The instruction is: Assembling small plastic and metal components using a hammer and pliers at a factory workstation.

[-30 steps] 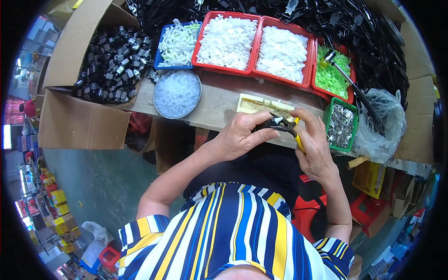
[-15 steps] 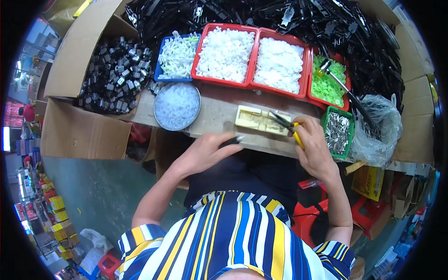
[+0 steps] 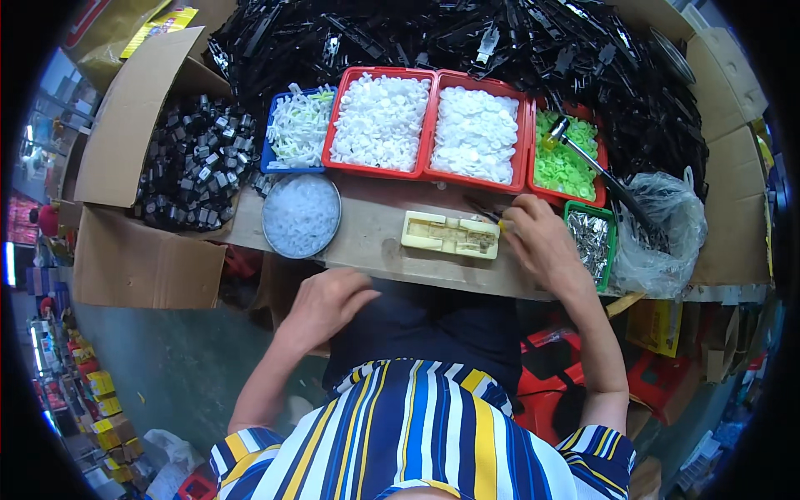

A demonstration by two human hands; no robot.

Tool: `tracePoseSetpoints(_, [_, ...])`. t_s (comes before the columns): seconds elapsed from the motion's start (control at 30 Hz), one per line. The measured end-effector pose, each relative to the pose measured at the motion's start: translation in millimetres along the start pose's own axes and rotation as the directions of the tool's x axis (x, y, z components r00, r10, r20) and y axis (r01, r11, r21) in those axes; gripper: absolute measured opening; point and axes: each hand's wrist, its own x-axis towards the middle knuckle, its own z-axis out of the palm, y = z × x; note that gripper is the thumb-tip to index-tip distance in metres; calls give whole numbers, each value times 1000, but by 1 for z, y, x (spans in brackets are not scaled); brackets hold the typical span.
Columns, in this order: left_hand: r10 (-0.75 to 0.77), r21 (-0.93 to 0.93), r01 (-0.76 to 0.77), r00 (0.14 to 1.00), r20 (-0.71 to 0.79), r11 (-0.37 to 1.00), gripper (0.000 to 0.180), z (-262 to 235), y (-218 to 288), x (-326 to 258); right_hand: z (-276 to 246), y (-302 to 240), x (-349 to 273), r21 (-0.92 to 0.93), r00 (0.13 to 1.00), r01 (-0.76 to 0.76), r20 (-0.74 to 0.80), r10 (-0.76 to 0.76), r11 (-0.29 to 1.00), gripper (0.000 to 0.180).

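Note:
At the right of the cream fixture block [image 3: 450, 234], my right hand [image 3: 542, 246] has its fingers around the yellow-handled pliers [image 3: 483, 209]. Their dark jaws point left, just beyond the block's far right corner, and most of the handles are hidden under the hand. The block lies on the table with its moulded recesses bare. My left hand [image 3: 332, 304] hangs in front of the table's near edge, below the round metal bowl [image 3: 302, 215] of translucent small parts. Its thumb stands away from loosely curled fingers, and nothing shows in it.
Red trays [image 3: 421, 173] of white parts stand behind the block, a blue tray [image 3: 271, 133] to their left. A red tray of green pieces [image 3: 567, 158] bears a hammer [image 3: 596, 167]. A green tray [image 3: 612, 250] holds metal pieces beside a plastic bag [image 3: 667, 217]. Black parts [image 3: 417, 37] pile behind.
My left hand has moved left and down, and the dark piece with a pale tip is gone from it. The pliers have moved off the block to the table behind it.

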Motion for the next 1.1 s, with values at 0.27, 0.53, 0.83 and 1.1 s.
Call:
tracePoseSetpoints(0.27, [285, -49, -294, 949, -132, 955, 13, 35, 36, 65, -39, 53, 80, -106, 918, -77, -396, 29, 991, 13])
tracePoseSetpoints(0.53, [328, -101, -354, 921, -212, 930, 12, 52, 32, 75, -28, 31, 181, -92, 927, 102, -353, -128, 991, 8])
tracePoseSetpoints(0.83, [284, -198, -338, 923, -259, 920, 11, 49, 21, 69, 21, -33, 313, -21, 967, 138, -213, -140, 990, 13])
tracePoseSetpoints(1.1, [225, -247, -294, 935, -272, 923, 12, 43, 12, 59, 32, -33, 355, 42, 960, -74, -268, 83, 996, 19])
